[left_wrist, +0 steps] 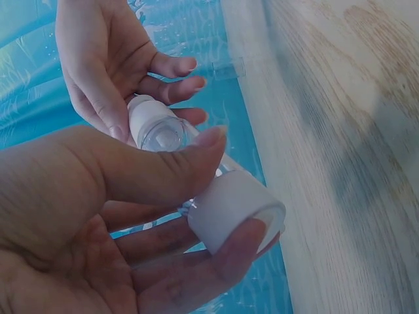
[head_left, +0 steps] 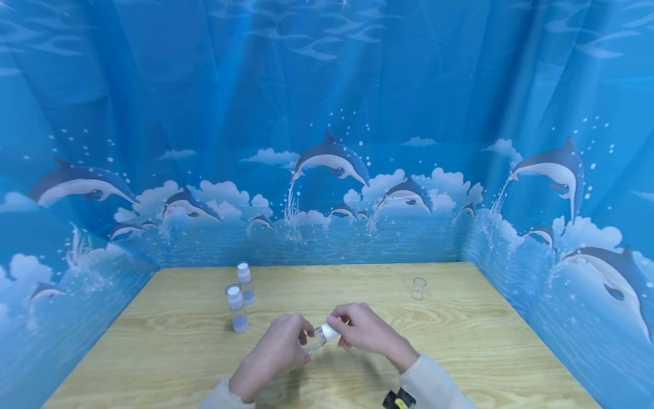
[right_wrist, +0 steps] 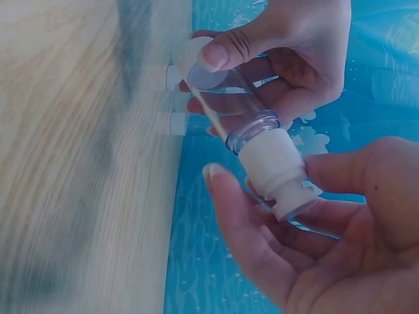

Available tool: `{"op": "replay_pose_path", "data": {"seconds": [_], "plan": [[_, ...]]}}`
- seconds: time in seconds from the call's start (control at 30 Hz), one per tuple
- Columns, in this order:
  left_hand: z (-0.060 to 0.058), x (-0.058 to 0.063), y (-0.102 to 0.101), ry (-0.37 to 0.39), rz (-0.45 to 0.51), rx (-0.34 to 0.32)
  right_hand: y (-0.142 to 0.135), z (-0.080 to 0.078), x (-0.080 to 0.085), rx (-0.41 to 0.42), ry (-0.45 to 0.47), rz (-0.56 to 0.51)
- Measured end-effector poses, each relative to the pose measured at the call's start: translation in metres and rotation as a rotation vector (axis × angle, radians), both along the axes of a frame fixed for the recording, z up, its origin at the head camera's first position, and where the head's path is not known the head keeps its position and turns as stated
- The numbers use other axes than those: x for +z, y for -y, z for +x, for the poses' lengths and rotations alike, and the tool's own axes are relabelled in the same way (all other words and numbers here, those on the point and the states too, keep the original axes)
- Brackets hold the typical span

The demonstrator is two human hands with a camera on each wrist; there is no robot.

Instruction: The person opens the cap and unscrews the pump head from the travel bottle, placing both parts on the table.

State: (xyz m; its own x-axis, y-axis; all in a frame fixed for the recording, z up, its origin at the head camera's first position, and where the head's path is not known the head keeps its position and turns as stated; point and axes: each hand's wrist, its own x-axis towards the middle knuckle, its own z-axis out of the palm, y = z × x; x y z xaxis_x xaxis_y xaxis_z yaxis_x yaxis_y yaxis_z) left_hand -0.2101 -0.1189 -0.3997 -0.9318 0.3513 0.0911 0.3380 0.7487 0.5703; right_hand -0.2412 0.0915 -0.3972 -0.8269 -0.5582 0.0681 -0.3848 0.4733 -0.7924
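Observation:
A small clear bottle [head_left: 315, 341] is held tilted over the table between both hands. My left hand [head_left: 281, 343] grips its lower body, with the thumb on the clear wall and fingertips under the white base [left_wrist: 230, 210]. At the other end, my right hand [head_left: 368, 330] pinches the white pump top [right_wrist: 272, 160] between thumb and fingers. In the right wrist view, clear ridged rings [right_wrist: 254, 127] show between the white collar and the bottle body. The bottle's inside looks see-through.
Two similar bottles with white tops stand at the left, a nearer one [head_left: 238, 312] and a farther one [head_left: 243, 274]. A clear cap [head_left: 418, 288] stands at the back right of the wooden table [head_left: 174, 346]. A blue dolphin curtain [head_left: 327, 238] encloses the back and sides.

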Motion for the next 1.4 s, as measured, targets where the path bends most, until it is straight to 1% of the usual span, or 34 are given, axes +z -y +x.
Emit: {"op": "replay_pose_path", "data": {"seconds": [0.17,0.4,0.63,1.07,1.3,1.4], "plan": [[-0.0001,-0.0003,-0.0004,-0.021,-0.014,-0.003,0.0007,0.0017,0.0009,0.003,0.004,0.000],[-0.0011,-0.0002,-0.0008,-0.016,-0.029,0.009,0.0020,0.0008,0.0016,0.030,-0.087,0.029],[-0.0005,-0.0013,0.0000,-0.027,-0.032,0.008,0.0023,0.0011,0.0026,0.038,-0.135,0.051],[-0.0005,-0.0011,-0.0003,-0.025,-0.016,-0.004,0.0019,0.0019,0.0033,0.059,-0.131,0.057],[-0.0001,0.0001,-0.0009,-0.029,-0.016,0.002,0.0015,0.0011,0.0022,0.070,-0.152,0.053],[-0.0002,0.0006,-0.0010,-0.026,-0.018,0.005,0.0010,0.0001,0.0014,0.073,-0.148,0.056]]}}
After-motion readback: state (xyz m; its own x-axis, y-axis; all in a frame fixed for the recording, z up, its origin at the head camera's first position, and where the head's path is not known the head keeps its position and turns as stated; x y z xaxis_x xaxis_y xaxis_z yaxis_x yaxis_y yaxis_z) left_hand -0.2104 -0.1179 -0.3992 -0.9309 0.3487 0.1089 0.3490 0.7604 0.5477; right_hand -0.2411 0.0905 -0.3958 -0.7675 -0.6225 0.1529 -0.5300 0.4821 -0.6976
